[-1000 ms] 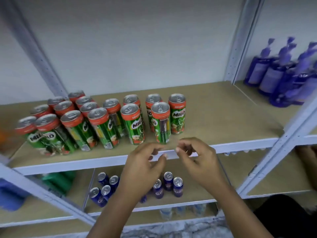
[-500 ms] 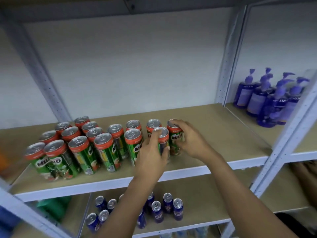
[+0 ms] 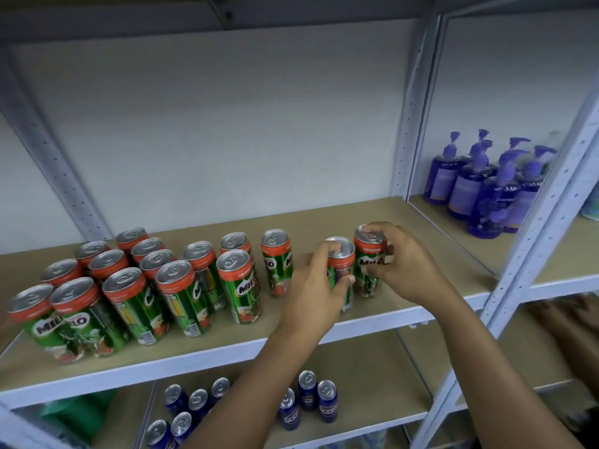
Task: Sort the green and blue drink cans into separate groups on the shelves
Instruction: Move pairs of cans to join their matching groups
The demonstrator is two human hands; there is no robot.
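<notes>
1. The left hand (image 3: 319,286) has its grip clamped on one green-and-red aluminium drink can (image 3: 341,273); the right hand (image 3: 403,264) clamps another (image 3: 368,260), right of the main cluster (image 3: 136,286).
2. Both stand on the tan shelf board (image 3: 421,286).
3. Likely rigid, slick, top-heavy: take hold mid-body.

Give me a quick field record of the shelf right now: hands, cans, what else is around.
left hand: grips a green can near its top, can standing on the upper shelf
right hand: grips the neighbouring green can at the rim
held cans: side by side, apart from the main group
green can group: upright, clustered on the left of the upper shelf
blue cans: upright on the lower shelf, only blue ones visible there
pump bottles: purple, in the right bay
</notes>
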